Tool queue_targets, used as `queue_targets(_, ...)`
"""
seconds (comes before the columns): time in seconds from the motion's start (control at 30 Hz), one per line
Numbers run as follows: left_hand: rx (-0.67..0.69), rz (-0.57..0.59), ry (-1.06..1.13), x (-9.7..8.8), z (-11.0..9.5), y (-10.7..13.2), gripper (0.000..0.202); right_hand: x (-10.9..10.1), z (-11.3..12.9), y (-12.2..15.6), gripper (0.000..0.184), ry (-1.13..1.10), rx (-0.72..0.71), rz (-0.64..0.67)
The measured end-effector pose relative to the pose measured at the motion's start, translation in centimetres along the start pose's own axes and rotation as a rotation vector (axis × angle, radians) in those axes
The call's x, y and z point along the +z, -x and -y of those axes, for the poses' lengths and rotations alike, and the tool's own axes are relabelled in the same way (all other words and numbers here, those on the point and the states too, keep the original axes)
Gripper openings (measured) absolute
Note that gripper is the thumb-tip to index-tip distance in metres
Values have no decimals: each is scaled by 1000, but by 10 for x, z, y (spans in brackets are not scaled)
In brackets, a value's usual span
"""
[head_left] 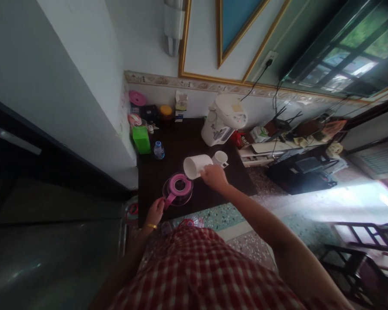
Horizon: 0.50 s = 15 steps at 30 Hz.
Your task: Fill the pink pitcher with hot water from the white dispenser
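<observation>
My right hand (216,176) is closed around the handle side of a white mug (196,165). The mug is tipped onto its side, its mouth facing left, beside and above the open top of a clear pitcher with a pink rim (188,186). Whether any liquid leaves the mug, I cannot make out. At the pitcher's pink handle (170,199), my left hand (155,213) has its fingers wrapped around the end. Just behind the tilted mug, a second white mug (220,158) stands upright on the dark table (177,140).
A white electric water boiler (224,120) stands at the table's back right, its cord running to a wall socket. Toward the left are a small water bottle (159,150), a green box (141,140) and a yellow-lidded jar (166,113). A wall (84,77) borders the left side.
</observation>
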State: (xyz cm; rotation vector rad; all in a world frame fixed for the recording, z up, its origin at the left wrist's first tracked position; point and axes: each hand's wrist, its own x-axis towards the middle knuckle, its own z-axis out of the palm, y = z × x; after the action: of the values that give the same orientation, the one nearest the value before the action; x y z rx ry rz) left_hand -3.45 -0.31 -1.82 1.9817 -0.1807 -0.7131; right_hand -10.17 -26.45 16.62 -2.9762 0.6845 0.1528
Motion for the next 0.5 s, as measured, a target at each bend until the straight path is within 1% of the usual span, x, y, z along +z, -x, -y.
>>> queue_targets(0.07, -50, 3, 13, -6, 3, 0, 51, 17, -22, -6, 29, -237, 186, 7)
queue_targets(0.1, -77, 10, 17, -10, 5, 1, 52, 29, -33, -8, 27, -404, 273, 7)
queue_targets(0.17, -120, 29, 15, -15, 8, 3, 51, 59, -50, -8, 23, -755, 410, -4)
queue_targets(0.23, -135, 65, 4, -16, 11, 4, 52, 92, -58, -7, 21, -1003, 509, -21)
queue_targets(0.3, -102, 115, -25, -14, 12, 4, 54, 125, -55, -9, 21, -1105, 571, -28)
queue_targets(0.37, -36, 138, -91, -8, 12, -1, 52, 153, -47, -16, 20, -1156, 611, -37)
queue_targets(0.43, 28, 119, -188, -1, 12, -9, 45, 176, -37, -28, 20, -1213, 651, -54)
queue_targets(0.5, 78, 95, -277, 6, 11, -17, 35, 194, -30, -39, 20, -1264, 683, -74)
